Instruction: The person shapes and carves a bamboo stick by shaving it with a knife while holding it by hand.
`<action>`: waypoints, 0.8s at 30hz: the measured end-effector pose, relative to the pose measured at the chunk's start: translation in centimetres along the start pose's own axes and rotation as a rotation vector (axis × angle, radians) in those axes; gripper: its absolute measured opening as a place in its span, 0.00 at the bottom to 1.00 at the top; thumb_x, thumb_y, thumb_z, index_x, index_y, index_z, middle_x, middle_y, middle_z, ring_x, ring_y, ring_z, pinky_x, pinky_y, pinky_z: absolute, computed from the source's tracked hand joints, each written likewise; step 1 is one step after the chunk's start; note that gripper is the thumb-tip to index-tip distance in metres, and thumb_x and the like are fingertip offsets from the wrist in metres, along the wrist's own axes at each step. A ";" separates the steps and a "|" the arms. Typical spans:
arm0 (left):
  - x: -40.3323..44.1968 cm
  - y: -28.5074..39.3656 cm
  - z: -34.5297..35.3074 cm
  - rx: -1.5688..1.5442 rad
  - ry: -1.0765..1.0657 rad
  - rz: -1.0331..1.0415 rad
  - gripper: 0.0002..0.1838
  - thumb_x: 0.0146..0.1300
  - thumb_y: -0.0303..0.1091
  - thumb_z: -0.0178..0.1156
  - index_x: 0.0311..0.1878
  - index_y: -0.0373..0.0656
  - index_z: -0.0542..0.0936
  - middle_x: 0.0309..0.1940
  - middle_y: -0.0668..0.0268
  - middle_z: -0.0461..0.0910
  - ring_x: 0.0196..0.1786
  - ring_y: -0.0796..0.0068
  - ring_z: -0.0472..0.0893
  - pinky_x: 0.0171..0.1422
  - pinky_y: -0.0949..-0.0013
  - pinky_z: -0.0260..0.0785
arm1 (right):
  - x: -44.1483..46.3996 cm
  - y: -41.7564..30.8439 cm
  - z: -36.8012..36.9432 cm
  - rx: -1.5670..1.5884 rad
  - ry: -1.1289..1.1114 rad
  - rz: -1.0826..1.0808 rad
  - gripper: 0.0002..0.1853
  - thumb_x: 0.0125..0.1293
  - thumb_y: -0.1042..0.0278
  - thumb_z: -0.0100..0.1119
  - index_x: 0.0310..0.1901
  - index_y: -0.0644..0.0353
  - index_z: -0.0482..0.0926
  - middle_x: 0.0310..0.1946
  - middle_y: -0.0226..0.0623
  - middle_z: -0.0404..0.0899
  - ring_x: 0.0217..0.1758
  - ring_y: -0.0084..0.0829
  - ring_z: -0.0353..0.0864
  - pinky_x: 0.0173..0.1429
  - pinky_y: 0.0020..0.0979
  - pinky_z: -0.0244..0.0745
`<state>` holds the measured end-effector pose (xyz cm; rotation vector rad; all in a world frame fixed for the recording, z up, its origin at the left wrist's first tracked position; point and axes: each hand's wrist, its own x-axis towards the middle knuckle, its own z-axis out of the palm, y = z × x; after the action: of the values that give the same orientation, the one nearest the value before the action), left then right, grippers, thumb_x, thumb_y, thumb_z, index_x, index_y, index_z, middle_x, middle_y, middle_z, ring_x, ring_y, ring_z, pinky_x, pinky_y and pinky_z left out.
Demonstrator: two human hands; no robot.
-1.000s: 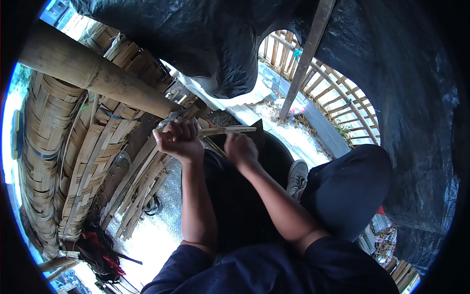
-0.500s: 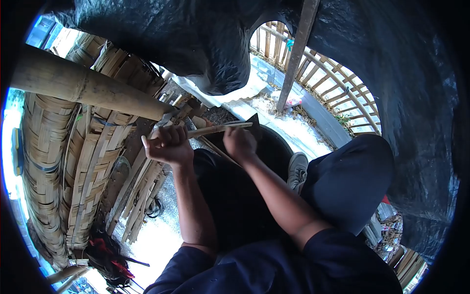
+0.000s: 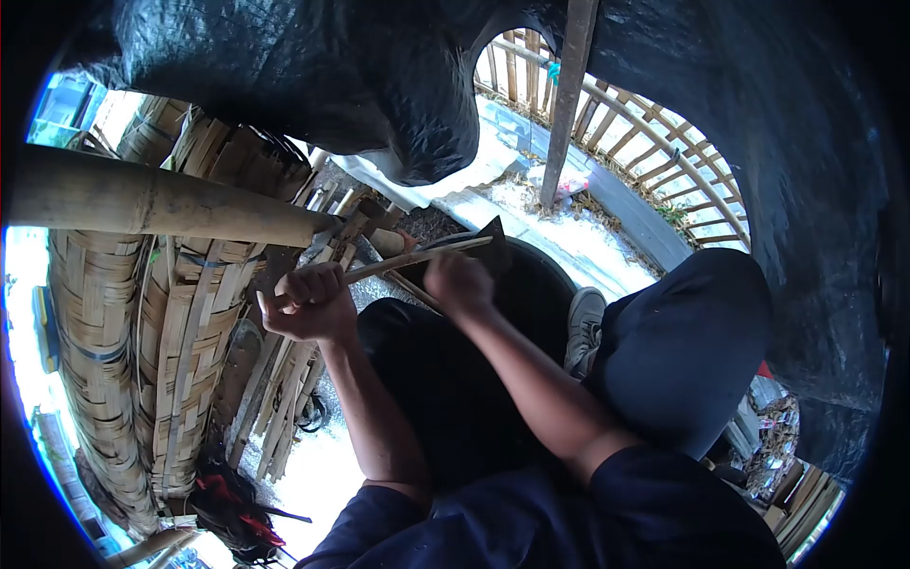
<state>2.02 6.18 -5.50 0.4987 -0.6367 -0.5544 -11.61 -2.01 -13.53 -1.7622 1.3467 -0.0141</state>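
Observation:
My left hand is closed round one end of a pale bamboo strip, its thumb pointing left. The strip slants up to the right, and its far end lies against a dark pointed knife blade. Just below that end, my right hand is closed in a fist, apparently round the knife's handle, which the fingers hide. Beneath the hands is a round black tub beside my dark-trousered legs. A thin stick runs under the bamboo strip, partly hidden by my right hand.
Woven bamboo panels stand at left, with a thick bamboo pole across them. Split bamboo pieces lie beside them. Black plastic sheeting hangs overhead and right, near an upright post. A slatted fence stands beyond.
My left hand has shifted slightly left and down, tilting the bamboo strip more steeply. My right hand stays near its far end. The whole view has turned a little.

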 end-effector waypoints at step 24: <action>0.6 -0.4 -0.3 0.194 0.292 0.012 0.38 0.55 0.82 0.33 0.18 0.54 0.49 0.10 0.78 0.41 0.14 0.82 0.39 0.20 0.73 0.33 | -4.7 -5.7 -2.3 0.150 -0.105 -0.201 0.33 0.73 0.45 0.39 0.23 0.68 0.80 0.25 0.60 0.79 0.36 0.57 0.82 0.45 0.51 0.77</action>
<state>2.49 5.55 -5.71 0.7428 -0.4153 -0.3996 -10.29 0.23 -6.28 -1.7393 1.0619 -0.1283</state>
